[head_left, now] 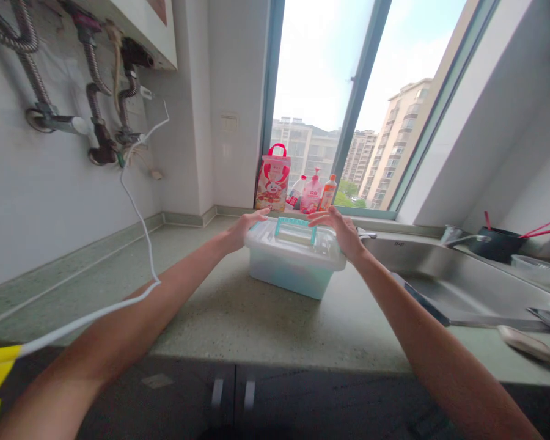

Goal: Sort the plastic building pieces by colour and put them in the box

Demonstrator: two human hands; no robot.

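Note:
A translucent plastic storage box (288,275) with a clear lid and a teal handle (295,227) stands on the speckled countertop (238,318). Both my arms reach out to it. My left hand (245,225) rests on the lid's left far corner with fingers stretched over the edge. My right hand (341,229) lies on the lid's right side, fingers spread flat beside the handle. Neither hand grips anything.
On the window sill behind the box stand a pink bag (274,180) and several bottles (312,194). A steel sink (444,275) lies to the right, with a dark pot (499,243) and a bowl beyond it. A white cable (137,214) hangs from wall pipes at left.

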